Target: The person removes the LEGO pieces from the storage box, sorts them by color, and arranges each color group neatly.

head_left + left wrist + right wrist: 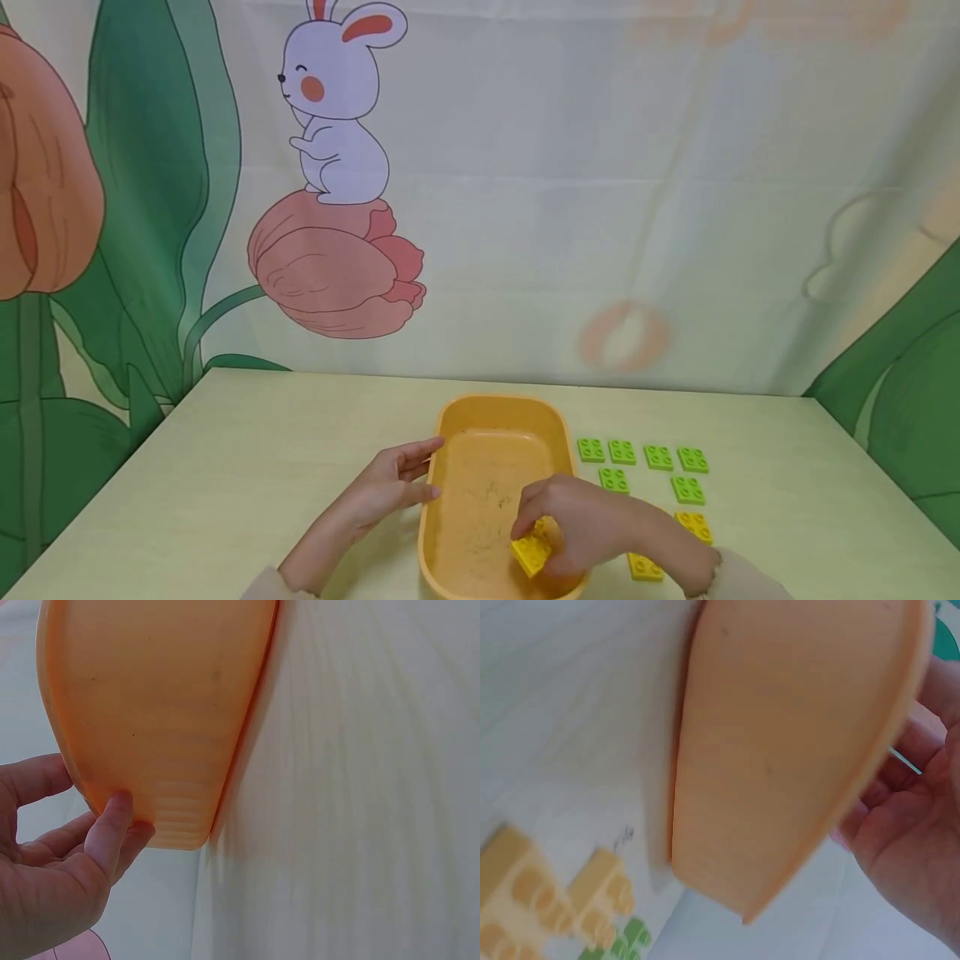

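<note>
An orange plastic tray (480,467) with a rounded rim lies lengthwise on the table. My left hand (397,479) holds its left edge: thumb tip and index fingertip are at the rim, while other fingertips press the outer wall (150,750). Over the tray's near right part, my right hand (566,517) grips a yellow toy building brick (531,552) between thumb and fingers; the brick is tilted. In the right wrist view the tray wall (780,750) hides that brick and the fingertips of the right hand (915,802).
Several flat green bricks (622,452) lie in rows right of the tray. Nearer me are yellow bricks (693,527), partly covered by my right forearm. The light wooden table (300,442) meets a printed curtain (525,208) with a rabbit and tulips behind.
</note>
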Demonstrator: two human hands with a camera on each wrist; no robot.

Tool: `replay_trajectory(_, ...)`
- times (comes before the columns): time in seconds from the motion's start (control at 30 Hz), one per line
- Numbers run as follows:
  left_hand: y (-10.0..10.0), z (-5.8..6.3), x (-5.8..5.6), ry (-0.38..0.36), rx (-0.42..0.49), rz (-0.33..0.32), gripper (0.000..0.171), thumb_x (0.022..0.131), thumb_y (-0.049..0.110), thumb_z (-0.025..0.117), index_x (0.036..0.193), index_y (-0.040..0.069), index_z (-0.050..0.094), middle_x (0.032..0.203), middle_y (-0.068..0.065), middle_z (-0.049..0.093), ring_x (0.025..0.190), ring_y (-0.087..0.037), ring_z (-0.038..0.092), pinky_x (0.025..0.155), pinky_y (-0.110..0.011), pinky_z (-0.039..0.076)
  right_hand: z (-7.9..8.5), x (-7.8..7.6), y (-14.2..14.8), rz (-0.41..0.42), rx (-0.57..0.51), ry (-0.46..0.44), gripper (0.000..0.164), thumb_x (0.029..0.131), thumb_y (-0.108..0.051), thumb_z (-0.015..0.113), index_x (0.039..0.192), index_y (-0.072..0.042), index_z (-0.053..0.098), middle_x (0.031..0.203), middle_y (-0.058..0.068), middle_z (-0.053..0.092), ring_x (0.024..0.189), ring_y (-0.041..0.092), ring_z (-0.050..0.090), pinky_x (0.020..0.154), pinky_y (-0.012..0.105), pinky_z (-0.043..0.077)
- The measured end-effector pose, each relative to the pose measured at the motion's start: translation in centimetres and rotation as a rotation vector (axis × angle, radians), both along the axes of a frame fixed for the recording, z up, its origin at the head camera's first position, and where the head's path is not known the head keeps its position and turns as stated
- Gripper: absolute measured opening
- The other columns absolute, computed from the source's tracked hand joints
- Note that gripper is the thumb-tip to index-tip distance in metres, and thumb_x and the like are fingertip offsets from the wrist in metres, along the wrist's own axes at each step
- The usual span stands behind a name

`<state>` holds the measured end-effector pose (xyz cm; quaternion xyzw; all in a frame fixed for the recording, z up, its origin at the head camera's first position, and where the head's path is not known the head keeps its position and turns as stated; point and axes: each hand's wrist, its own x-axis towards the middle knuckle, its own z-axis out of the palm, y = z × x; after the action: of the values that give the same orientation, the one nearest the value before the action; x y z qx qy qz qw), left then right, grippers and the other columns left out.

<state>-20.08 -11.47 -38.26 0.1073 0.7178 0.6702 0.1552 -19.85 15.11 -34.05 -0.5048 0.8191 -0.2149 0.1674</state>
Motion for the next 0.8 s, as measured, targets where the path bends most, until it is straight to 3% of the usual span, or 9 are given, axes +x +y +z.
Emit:
replay_trajectory(0.3, 0.0, 0.0, -0.1, -0.004, -0.008, 0.004, 0.065, 0.081, -0.005, 0.062, 0.138, -0.006, 0.031, 0.142, -0.026, 0.028, 0.128, -0.042, 0.032, 0.09, -0.036, 0.047, 1.1, -0.7, 4.4, -0.122, -0.137, 0.037, 0.033, 0.07, -0.009, 0.073, 0.103, -0.012, 0.069, 0.095, -0.013, 0.059, 0.084, 0.002, 0.056, 0.074, 0.025, 0.05)
replay_trajectory(0.6, 0.1, 0.1, -0.1, 0.0, -0.004, -0.003, 0.065, 0.081, -0.005, 0.062, 0.138, -0.006, 0.031, 0.143, -0.027, 0.027, 0.128, -0.042, 0.031, 0.09, -0.035, 0.046, 0.7, -1.2, 10.3, -0.28, -0.214, -0.07, 0.029, 0.075, -0.015, 0.074, 0.103, -0.012, 0.068, 0.099, -0.005, 0.06, 0.092, 0.007, 0.058, 0.082, 0.024, 0.051)
replay_trajectory(0.8, 0.1, 0.1, 0.0, 0.002, -0.014, 0.007, 0.064, 0.081, -0.005, 0.062, 0.138, -0.006, 0.031, 0.142, -0.027, 0.028, 0.127, -0.043, 0.032, 0.09, -0.037, 0.046, -0.2, -1.4, 13.9, -0.446, -0.173, -0.127, 0.037, 0.074, -0.023, 0.075, 0.106, -0.006, 0.067, 0.102, 0.004, 0.059, 0.091, 0.003, 0.058, 0.081, 0.038, 0.051)
